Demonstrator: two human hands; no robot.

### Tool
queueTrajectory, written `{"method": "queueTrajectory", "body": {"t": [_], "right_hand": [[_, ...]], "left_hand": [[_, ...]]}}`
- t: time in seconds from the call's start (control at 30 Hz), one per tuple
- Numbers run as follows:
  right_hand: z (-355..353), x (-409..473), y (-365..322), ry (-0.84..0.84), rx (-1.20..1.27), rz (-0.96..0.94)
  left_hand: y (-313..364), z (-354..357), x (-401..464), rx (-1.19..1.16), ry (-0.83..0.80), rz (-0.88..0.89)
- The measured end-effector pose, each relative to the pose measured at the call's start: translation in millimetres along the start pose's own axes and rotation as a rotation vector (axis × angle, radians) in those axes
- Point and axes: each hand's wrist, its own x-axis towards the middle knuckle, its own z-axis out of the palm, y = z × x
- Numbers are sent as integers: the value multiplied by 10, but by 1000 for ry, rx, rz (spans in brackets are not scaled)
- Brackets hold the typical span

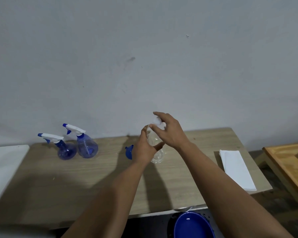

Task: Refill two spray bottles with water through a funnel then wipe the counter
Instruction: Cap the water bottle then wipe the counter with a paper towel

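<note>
Starting out: left hand (145, 148) gripping clear water bottle (156, 152) mid-counter, right hand (169, 131) pinching its cap (156, 121). Both spray bottles (76, 143) capped, funnel (129, 152) unused, cloth (236, 169) untouched.

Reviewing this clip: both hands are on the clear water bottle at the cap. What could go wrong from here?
1. The left hand grips the clear bottle while the right hand works its white cap; squeezing as the cap comes off could slop water onto the counter.
2. The blue funnel lies beside the left hand and could be knocked.
3. Both spray bottles have their trigger heads on, so pouring cannot start yet.
</note>
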Motion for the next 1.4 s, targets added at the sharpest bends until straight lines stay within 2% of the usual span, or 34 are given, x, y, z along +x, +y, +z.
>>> {"method": "queueTrajectory", "body": {"t": [0.1, 0.2, 0.3, 0.43, 0.6, 0.67, 0.9, 1.23, 1.4], "right_hand": [[132, -109, 96, -2, 88, 117], [356, -214, 275, 43, 238, 271], [552, -260, 474, 92, 324, 338], [763, -310, 785, 79, 312, 354], [933, -393, 1084, 109, 317, 351], [953, -378, 1118, 112, 314, 331], [944, -50, 1101, 190, 327, 332], [1147, 639, 1223, 86, 261, 291], [1236, 780, 1297, 28, 217, 244]], "left_hand": [[-78, 25, 17, 83, -42, 18], [-427, -23, 78, 348, -164, 1], [-921, -131, 217, 558, -135, -71], [-1410, -221, 513, 576, -148, -140], [-1660, -141, 706, 620, -233, 55], [-1662, -116, 700, 628, -205, 89], [-1557, -171, 809, 631, -154, 6], [-1583, -116, 1266, 559, -57, 135], [-1670, -74, 1338, 712, -12, 174]]}}
